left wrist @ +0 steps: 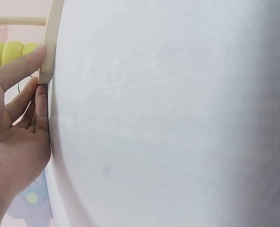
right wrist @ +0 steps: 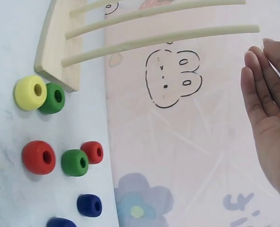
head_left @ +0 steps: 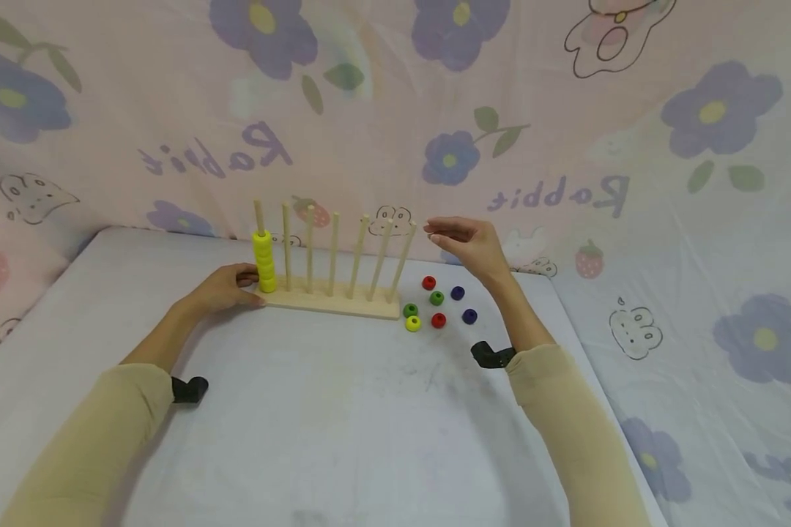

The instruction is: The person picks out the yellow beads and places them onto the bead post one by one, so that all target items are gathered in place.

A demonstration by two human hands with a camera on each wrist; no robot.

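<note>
A wooden peg rack [head_left: 332,303] stands at the back of the table, with several upright pegs in a row. Yellow beads [head_left: 264,262] are stacked on its leftmost peg; the other pegs carry none. My left hand [head_left: 220,288] holds the rack's left end, thumb [left wrist: 29,61] on the base and fingers around the end. Raised in the air to the right of the rightmost peg [right wrist: 163,45] is my right hand [head_left: 472,247], fingers loosely extended and nothing in them. Below it lie loose beads: two red [head_left: 438,320], two green [head_left: 437,298], two dark blue [head_left: 469,316] and one yellow [head_left: 413,323].
White cloth covers the table [head_left: 343,417]. A patterned curtain [head_left: 369,110] with flowers and rabbits hangs close behind the rack and continues along the right side. Each wrist wears a black camera mount [head_left: 491,356].
</note>
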